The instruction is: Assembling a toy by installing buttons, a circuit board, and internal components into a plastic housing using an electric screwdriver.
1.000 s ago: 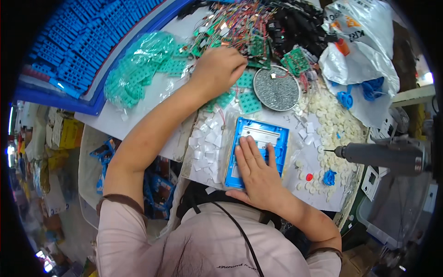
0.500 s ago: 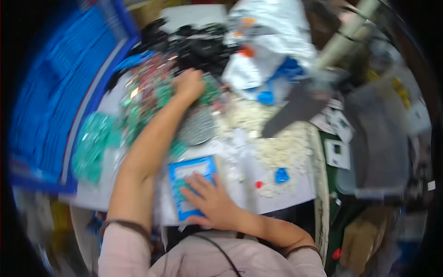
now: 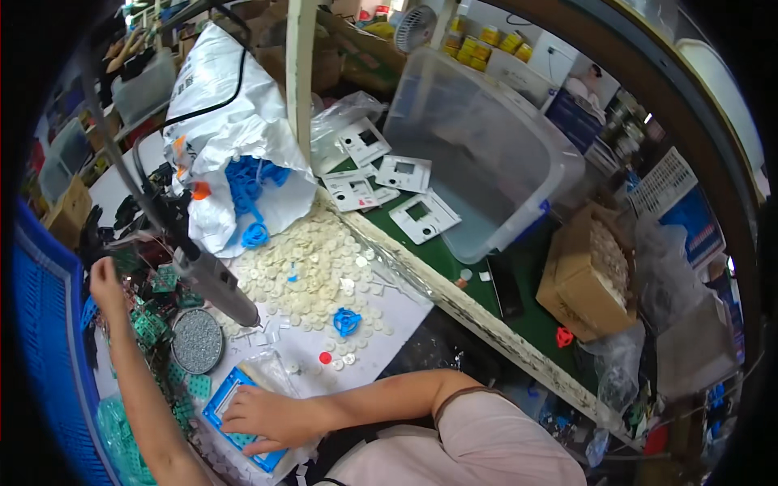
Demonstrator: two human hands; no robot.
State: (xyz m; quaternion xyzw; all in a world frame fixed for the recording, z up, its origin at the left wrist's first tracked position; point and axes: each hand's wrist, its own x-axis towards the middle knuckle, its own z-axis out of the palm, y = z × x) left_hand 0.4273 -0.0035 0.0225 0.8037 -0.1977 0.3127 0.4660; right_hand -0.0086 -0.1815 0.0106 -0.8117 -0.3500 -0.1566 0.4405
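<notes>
My right hand [image 3: 267,417] lies flat, fingers spread, on a blue rectangular frame [image 3: 220,403] at the near edge of the white work sheet. My left hand [image 3: 105,279] reaches out to the far left into a heap of small green circuit boards [image 3: 150,324]. Its fingers are curled, and I cannot tell whether they hold a board. A round dish of small screws [image 3: 197,340] sits between the two hands. A grey electric screwdriver [image 3: 215,285] hangs tip down just above the dish.
A heap of white round buttons [image 3: 308,267], a blue plastic part [image 3: 347,321] and a red cap [image 3: 325,357] lie right of the dish. Behind them are a white bag of blue parts [image 3: 235,162], white faceplates [image 3: 421,215], a clear bin [image 3: 486,162] and a cardboard box [image 3: 587,279]. A blue crate [image 3: 40,348] is at left.
The view has swung to the right, bringing the bin and cardboard box into sight. Both hands stay where they were, the right on the blue frame and the left at the boards.
</notes>
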